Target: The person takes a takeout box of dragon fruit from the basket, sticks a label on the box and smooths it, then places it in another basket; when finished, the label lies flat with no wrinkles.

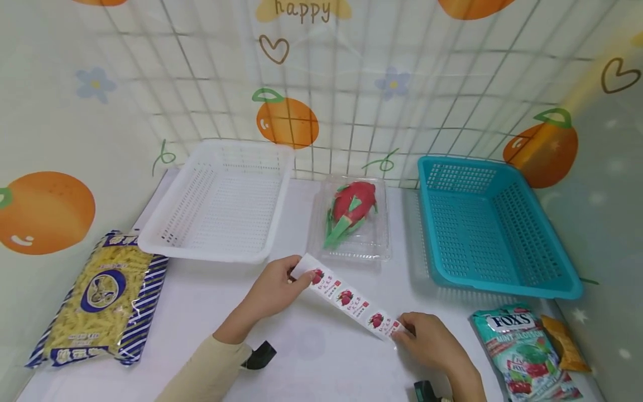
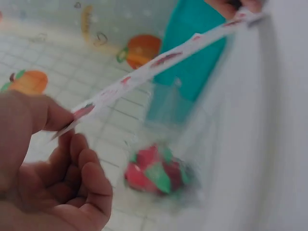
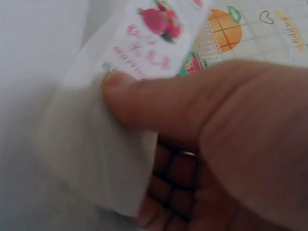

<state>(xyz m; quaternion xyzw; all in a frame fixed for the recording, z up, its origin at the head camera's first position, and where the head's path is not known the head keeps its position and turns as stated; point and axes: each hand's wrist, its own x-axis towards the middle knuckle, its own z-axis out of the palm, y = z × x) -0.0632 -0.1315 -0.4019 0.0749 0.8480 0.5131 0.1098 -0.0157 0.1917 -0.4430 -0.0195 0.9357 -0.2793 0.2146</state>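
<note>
A white strip of stickers (image 1: 345,297) printed with red dragon fruits slants between the two hands above the table. My left hand (image 1: 276,287) pinches its upper left end between thumb and fingers. At the lower right end, my right hand (image 1: 432,340) pinches the strip, thumb on top; in the right wrist view a pale piece of backing paper (image 3: 91,144) hangs below the thumb. Beyond the strip stands a clear plastic box (image 1: 379,234) holding a red dragon fruit (image 1: 354,204) with green leaf tips.
A white basket (image 1: 216,254) stands at the back left, a teal basket (image 1: 502,287) at the back right. On the left lies a bag of pasta (image 1: 102,301). A FOX'S candy bag (image 1: 524,354) and a small orange packet (image 1: 565,343) lie at the front right.
</note>
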